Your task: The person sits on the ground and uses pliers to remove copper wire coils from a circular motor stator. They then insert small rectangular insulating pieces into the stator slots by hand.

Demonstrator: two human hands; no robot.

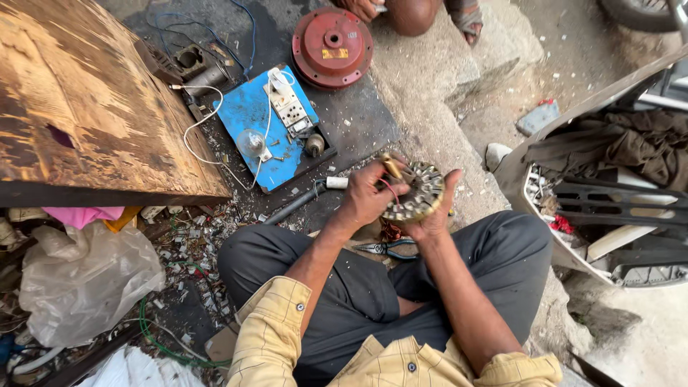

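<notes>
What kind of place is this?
Probably a roadside electrical repair spot, on the ground: both hands hold a wound stator, a blue test board with bulb and socket, a red motor cover, wire scraps.

Even, soft daylight; shadows faint. Mild glare on the plastic bag (pixel 82 276). Focus sharp centrally, wide-angle bending toward the frame edges

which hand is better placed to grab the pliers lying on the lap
Probably the left hand. It only pinches at the winding's edge, while the right hand cradles the round motor winding from beneath. The pliers lie just below both hands.
</notes>
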